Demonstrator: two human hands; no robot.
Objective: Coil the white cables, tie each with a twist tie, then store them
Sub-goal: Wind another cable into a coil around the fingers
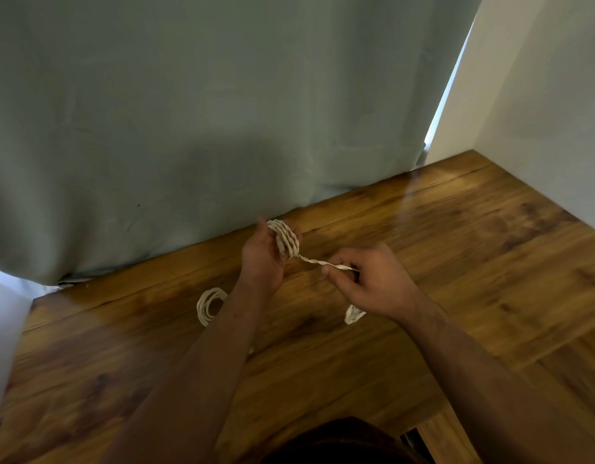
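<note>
Left hand [261, 259] is raised above the table [457, 262], palm up, with a white cable [286, 239] wound in several turns around its fingers, which curl inside the loops. From the lower edge of that coil a short straight run of cable leads off to the right and slightly nearer the person, ending in the right hand [373, 279], which pinches it between thumb and forefinger. That taut run is the cable's long axis now: it lies almost level between the two hands, and the hands are close together. The next wrap, as I judge it, depends on the right hand carrying its end over and around the left fingers, so the free length must stay on the right-hand side of the coil. Below the left forearm a coil [210, 304] lies on the wood; under the right wrist a bundle [354, 314] rests, partly hidden. No twist tie shows.
</note>
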